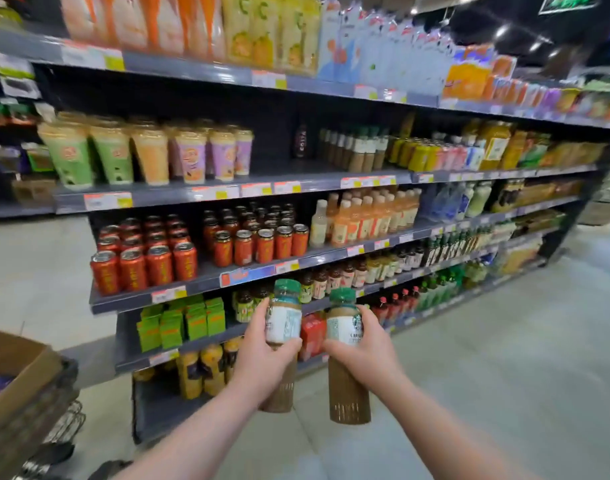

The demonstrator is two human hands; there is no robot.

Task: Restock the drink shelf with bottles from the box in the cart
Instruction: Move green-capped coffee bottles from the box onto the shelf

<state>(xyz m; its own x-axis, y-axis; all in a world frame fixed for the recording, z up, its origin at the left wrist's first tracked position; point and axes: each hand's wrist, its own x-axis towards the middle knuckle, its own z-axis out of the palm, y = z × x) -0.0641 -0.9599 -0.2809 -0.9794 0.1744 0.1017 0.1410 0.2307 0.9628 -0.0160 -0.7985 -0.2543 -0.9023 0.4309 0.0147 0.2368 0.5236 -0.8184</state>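
Two coffee bottles are in the air in front of the shelf, one per hand, both upright with green caps up. The left bottle (282, 327) sits in the left hand (262, 355); the right bottle (347, 355) sits in the right hand (366, 355). They are just beside each other, not touching, level with the lower shelves.

The matching row of bottles (355, 150) stands on a higher shelf, up and to the right, with a bare gap on its left next to a single dark bottle (301, 140). Lifting both at once to that height could go wrong: each hand grips around the label band, above the bottle's middle, so the heavy lower part hangs free and may swing into the shelf edge (331, 183) or knock the standing row. With both hands full, neither can steady a bottle that tips on landing.

The left fingers (289, 346) are curled closed around the label, thumb on the near side. The right fingers (333, 348) wrap the same way, closed firmly round the bottle.

The box (16, 368) sits in the cart (54, 410) at lower left, well apart from the hands.
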